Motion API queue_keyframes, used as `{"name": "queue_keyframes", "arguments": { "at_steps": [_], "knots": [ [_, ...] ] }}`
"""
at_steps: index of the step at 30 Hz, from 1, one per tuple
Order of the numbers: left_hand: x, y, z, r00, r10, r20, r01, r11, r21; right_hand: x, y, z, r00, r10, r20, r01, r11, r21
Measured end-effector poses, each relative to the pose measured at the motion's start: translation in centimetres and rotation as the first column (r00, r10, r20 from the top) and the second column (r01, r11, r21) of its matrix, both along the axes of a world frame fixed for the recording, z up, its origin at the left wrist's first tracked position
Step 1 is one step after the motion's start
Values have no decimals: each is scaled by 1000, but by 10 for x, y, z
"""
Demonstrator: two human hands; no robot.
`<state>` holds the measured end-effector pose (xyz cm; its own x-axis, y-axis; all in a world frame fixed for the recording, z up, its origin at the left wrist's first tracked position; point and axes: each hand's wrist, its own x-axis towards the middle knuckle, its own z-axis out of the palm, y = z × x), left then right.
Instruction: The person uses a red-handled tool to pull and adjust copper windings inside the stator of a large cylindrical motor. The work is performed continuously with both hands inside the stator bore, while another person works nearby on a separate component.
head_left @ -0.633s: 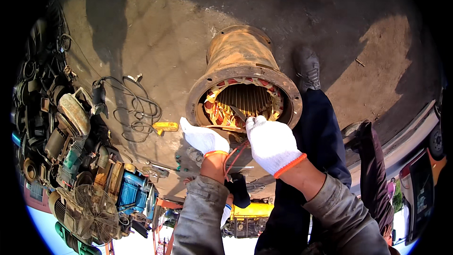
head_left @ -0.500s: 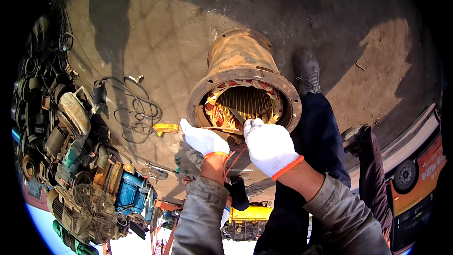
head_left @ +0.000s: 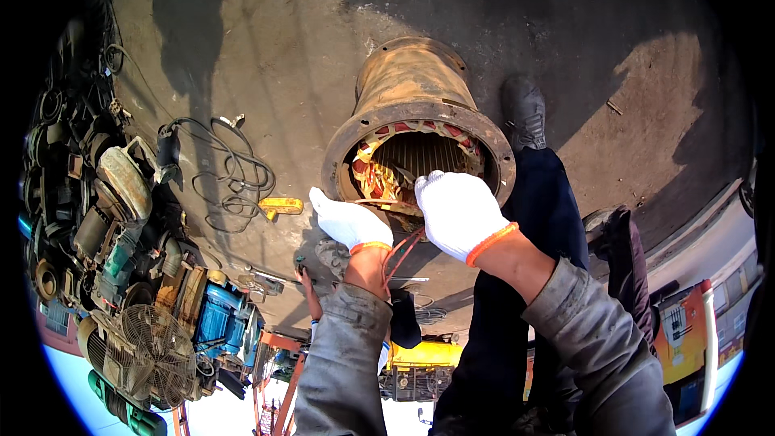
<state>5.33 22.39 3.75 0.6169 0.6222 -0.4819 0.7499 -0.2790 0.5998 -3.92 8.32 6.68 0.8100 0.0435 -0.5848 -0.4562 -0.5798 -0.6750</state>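
Observation:
A rusty motor stator (head_left: 413, 81) lies on its side, its open flanged end toward me. Inside the rim, red and yellow insulation (head_left: 375, 176) wraps the winding ends around a slotted core. My right hand (head_left: 458, 208), in a white glove with an orange cuff, is closed at the lower part of this opening. A thin flat strip (head_left: 406, 176), mostly hidden, runs from its fingers into the bore. My left hand (head_left: 349, 222), gloved alike, is at the lower left rim; one digit points out left and the others are hidden. Reddish leads (head_left: 401, 254) hang between my wrists.
A yellow-handled tool (head_left: 281, 207) and a coiled black cable (head_left: 242, 178) lie left of the stator. Scrap motor parts (head_left: 125, 194), a blue motor (head_left: 219, 319) and a wire fan guard (head_left: 157, 355) pile up farther left. A shoe (head_left: 525, 113) stands close on the right.
My right hand has moved up slightly, over the lower opening, covering more of the flat strip. My left hand has also risen slightly. Another person's arm now shows beyond my left forearm.

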Motion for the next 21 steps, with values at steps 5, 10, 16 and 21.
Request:
{"name": "queue_keyframes", "arguments": {
  "at_steps": [5, 10, 16, 21],
  "knots": [
    [-1, 9, 7, 995, 97, -2, -96, 989, -116, -3, 5, 25, 998, 46, -46, -45, 999, 13],
    [1, 5, 8, 988, 156, -10, -153, 959, -238, -4, 4, 27, 995, 77, -61, -78, 997, -14],
    [2, -8, 21, 986, 155, -54, -163, 968, -189, 4, -1, 26, 990, 102, -101, -103, 995, 2],
    [5, 3, 0, 999, 54, 4, -53, 994, -93, 15, -1, 7, 987, 102, -127, -102, 995, 13]
  ]
}}
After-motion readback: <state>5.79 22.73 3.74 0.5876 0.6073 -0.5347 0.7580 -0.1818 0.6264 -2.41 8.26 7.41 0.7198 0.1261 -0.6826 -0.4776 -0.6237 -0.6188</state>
